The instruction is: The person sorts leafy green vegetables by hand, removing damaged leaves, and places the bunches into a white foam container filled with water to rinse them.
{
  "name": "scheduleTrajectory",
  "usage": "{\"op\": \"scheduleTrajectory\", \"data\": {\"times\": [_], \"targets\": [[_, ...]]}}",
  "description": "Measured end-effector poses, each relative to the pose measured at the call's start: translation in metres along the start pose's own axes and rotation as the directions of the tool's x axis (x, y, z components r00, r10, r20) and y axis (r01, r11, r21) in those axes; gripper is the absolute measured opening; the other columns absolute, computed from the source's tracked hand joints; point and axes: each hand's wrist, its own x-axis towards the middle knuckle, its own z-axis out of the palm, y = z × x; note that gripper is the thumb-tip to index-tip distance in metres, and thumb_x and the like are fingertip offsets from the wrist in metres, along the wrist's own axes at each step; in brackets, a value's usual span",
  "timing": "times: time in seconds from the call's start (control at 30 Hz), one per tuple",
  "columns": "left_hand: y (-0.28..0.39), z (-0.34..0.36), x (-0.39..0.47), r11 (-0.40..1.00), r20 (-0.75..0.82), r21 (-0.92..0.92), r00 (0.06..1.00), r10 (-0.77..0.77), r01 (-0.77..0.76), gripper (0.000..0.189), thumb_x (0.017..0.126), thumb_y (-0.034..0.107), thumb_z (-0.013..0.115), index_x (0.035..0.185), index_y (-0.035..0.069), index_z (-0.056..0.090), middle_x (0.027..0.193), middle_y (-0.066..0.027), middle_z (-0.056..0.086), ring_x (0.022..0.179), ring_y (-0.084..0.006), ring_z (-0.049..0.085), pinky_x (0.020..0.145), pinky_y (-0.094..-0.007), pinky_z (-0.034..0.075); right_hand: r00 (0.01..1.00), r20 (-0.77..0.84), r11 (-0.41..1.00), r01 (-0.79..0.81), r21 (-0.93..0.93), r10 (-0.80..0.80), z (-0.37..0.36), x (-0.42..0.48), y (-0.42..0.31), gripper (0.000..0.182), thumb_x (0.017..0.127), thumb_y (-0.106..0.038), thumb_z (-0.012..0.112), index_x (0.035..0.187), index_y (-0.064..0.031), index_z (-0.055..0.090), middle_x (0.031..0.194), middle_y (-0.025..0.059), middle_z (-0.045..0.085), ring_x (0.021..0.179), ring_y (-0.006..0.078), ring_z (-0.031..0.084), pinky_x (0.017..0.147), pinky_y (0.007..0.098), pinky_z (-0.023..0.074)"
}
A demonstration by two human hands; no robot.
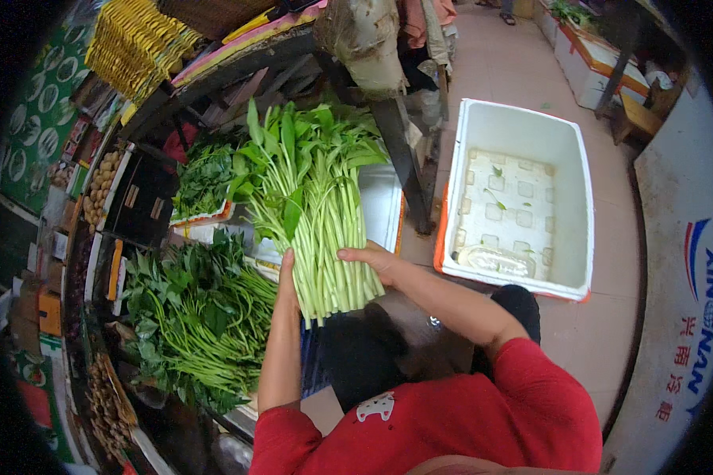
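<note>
A large bunch of leafy greens, likely water spinach (333, 249), is held between my two hands, its leaves pointing away from me and its cut pale stems towards me. My left hand (287, 284) grips the left side of the stems, thumb on top. On the right side, my right hand (373, 260) presses its thumb over the stems; the other fingers of both hands are mostly hidden. Beneath the bunch, part of a white foam box (383, 196) shows. A heap of darker long-stemmed greens (208, 320) lies left of my left forearm.
To the right, an open white foam box (523, 124) on the tiled floor holds loose leaves and a transparent plastic container (496, 261). A dark table leg (401, 160) stands between it and the bunch. More greens (205, 172) and potatoes (102, 181) lie left.
</note>
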Motion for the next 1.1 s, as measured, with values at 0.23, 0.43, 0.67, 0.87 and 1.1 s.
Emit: {"op": "scheduleTrajectory", "data": {"times": [0.23,0.43,0.67,0.87,1.1], "targets": [[-0.102,0.045,-0.126,0.98,0.026,0.118,0.987,0.161,-0.163,0.065,0.083,0.052,0.037,0.124,0.001,0.037,0.118,-0.016,0.048,0.103,-0.027,0.051,0.087,-0.0377,0.042,0.993,0.067,0.993,-0.09,-0.074,0.095,0.003,-0.162,0.012,0.067,0.07,-0.022,0.069,0.124,-0.0015,0.036,0.114,0.0128,0.051,0.102,0.0233,0.052,0.088,0.0365,0.0423],[-0.171,0.066,-0.228,0.989,0.311,-0.065,0.945,-0.104,0.13,0.057,0.083,0.037,0.051,0.125,0.004,0.033,0.119,-0.0101,0.047,0.106,-0.0221,0.048,0.088,-0.0346,0.039,0.984,-0.159,0.994,-0.093,-0.06,0.082,0.021,-0.308,0.075,0.072,0.068,-0.019,0.07,0.127,-0.0019,0.033,0.119,0.0123,0.048,0.107,0.0236,0.048,0.092,0.0367,0.0386],[-0.165,0.087,-0.245,0.979,0.45,0.139,0.871,-0.199,0.151,0.069,0.077,0.037,0.061,0.127,0.002,0.029,0.118,-0.0104,0.046,0.105,-0.0204,0.047,0.091,-0.0331,0.036,0.951,-0.281,0.991,0.135,0.006,-0.127,0.047,-0.37,0.096,0.075,0.066,-0.022,0.072,0.126,-0.0014,0.033,0.118,0.0131,0.048,0.106,0.0238,0.049,0.09,0.0365,0.0392],[-0.15,0.129,-0.24,0.917,0.393,0.398,0.896,-0.206,0.036,0.065,0.071,0.029,0.066,0.121,0.001,0.037,0.11,-0.009,0.051,0.099,-0.0185,0.05,0.087,-0.0301,0.039,0.9,-0.332,0.951,0.217,-0.22,-0.282,0.042,-0.386,0.074,0.067,0.065,-0.017,0.072,0.121,-0.0019,0.04,0.111,0.0097,0.053,0.102,0.0201,0.05,0.088,0.0343,0.0399],[-0.097,0.235,-0.15,0.943,0.579,0.305,0.812,-0.076,-0.129,0.076,0.073,0.05,0.054,0.128,0.002,0.03,0.12,-0.0163,0.045,0.109,-0.0299,0.046,0.093,-0.0424,0.038,0.831,-0.082,0.794,0.49,-0.361,-0.55,0.022,-0.37,-0.062,0.055,0.068,-0.02,0.071,0.113,-0.0005,0.047,0.103,0.0095,0.056,0.089,0.0172,0.056,0.079,0.0303,0.0471]]}}
